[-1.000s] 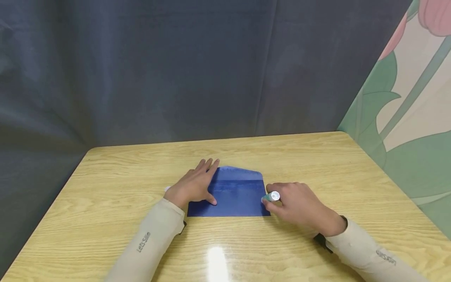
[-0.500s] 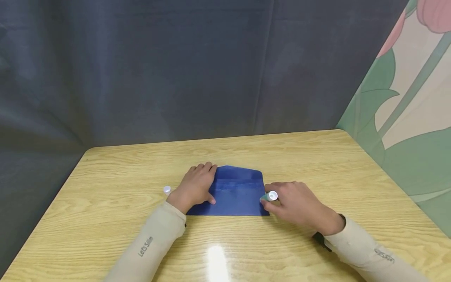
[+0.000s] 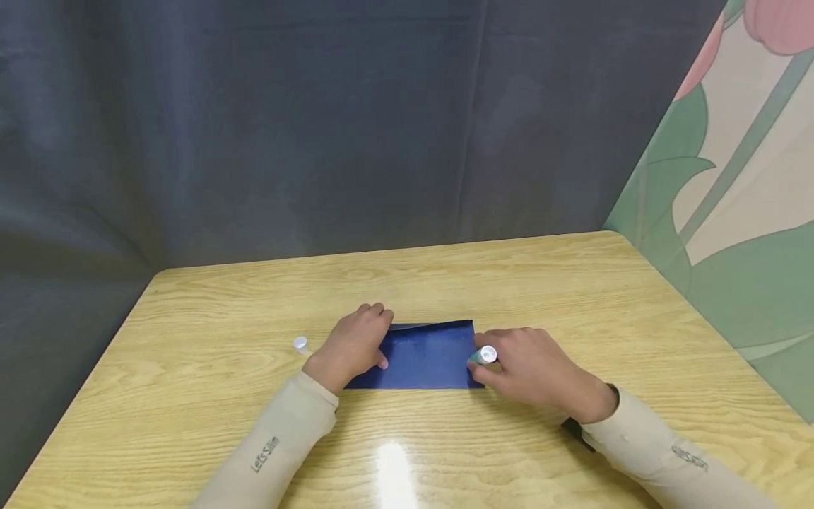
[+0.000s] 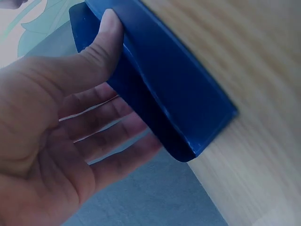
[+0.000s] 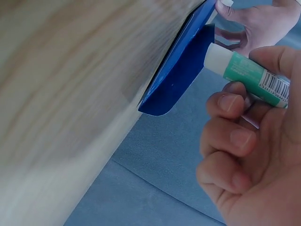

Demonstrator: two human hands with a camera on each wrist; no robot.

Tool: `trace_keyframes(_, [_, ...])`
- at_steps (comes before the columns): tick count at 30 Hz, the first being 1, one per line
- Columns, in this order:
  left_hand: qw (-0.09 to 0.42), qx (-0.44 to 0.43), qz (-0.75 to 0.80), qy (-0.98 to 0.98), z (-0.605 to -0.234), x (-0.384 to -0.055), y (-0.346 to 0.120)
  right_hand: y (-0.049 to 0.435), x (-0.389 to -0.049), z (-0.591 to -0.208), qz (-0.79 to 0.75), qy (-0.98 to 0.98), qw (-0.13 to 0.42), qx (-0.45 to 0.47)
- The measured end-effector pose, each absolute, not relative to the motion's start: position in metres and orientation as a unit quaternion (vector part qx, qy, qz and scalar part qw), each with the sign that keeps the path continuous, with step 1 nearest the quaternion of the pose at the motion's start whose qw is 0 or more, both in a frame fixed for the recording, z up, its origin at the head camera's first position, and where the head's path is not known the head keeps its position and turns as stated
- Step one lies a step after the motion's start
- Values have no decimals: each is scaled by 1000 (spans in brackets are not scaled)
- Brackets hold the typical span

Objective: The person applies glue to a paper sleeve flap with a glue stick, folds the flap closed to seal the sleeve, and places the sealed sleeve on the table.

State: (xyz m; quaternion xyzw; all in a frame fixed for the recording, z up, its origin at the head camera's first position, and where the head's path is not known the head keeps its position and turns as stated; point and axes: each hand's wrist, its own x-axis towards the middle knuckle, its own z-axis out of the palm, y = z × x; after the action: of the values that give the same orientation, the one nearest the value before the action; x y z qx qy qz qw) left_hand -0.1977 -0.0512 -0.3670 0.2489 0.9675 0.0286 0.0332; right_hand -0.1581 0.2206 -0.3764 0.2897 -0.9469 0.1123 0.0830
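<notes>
A dark blue envelope (image 3: 432,357) lies on the wooden table, its flap (image 3: 439,326) raised and leaning toward the person. My left hand (image 3: 356,345) is at the envelope's left end. In the left wrist view the thumb (image 4: 109,33) rests on the envelope's front, while the fingers (image 4: 123,136) reach behind the flap, so the two sides hold the folding edge between them. My right hand (image 3: 531,364) grips a green and white glue stick (image 5: 249,73) by its barrel, close to the envelope's right edge.
A small white cap (image 3: 301,345) stands on the table (image 3: 191,396) left of the left hand. Behind the table hangs a dark curtain (image 3: 318,127); a wall painted with flowers (image 3: 750,233) runs along the right side.
The flap, spread flat away from the person, has been lifted and tipped toward the person. The left fingers have curled in and come nearer. The right hand with the glue stick has hardly moved.
</notes>
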Motion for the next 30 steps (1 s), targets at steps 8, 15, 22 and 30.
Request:
trace_keyframes(8, [62,247,45,966,-367,-201,-54,219,-158,-376,110,-948,83,285])
trace_keyframes(15, [81,257,80,960,-365,-203,-58,218,-158,-378,111,-946,89,293])
trace_keyframes(22, [87,303,65,947,-365,-199,-65,217,-157,-378,114,-944,94,295])
trace_keyframes(30, [87,298,61,949,-366,-194,-66,216,-157,-378,110,-942,91,304])
